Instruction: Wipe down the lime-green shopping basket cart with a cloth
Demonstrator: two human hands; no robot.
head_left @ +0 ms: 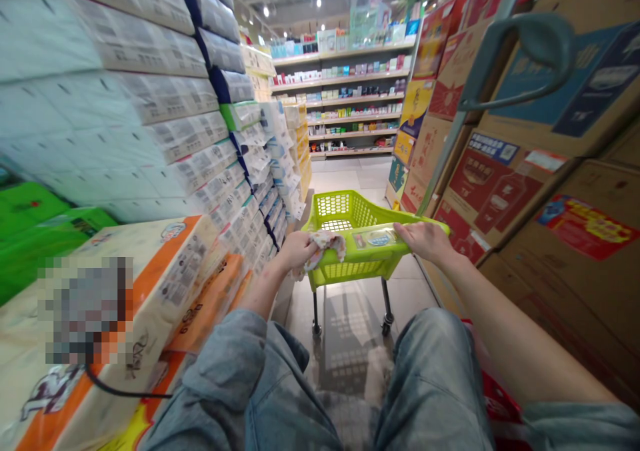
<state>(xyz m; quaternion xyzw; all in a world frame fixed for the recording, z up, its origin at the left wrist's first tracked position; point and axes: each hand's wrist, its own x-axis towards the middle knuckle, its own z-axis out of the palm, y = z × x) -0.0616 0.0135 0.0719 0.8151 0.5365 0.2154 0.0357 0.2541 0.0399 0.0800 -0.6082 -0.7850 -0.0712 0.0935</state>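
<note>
A lime-green plastic shopping cart (363,274) stands in front of me, its basket showing no goods through the mesh. My left hand (297,250) is closed on a crumpled, pale patterned cloth (327,246), which lies against the left end of the cart's handle bar. Toward the bar's right end, my right hand (424,239) is closed around the green handle. Between the hands a label panel (374,238) shows on the bar. The palm sides of both hands are hidden.
Tall stacks of packaged tissue (185,104) line the left, with orange-and-cream packs (150,291) nearer me. Cardboard cartons (500,191) rise on the right, beside a grey-blue handle on a pole (523,58). Stocked shelves (345,104) cross the aisle's far end.
</note>
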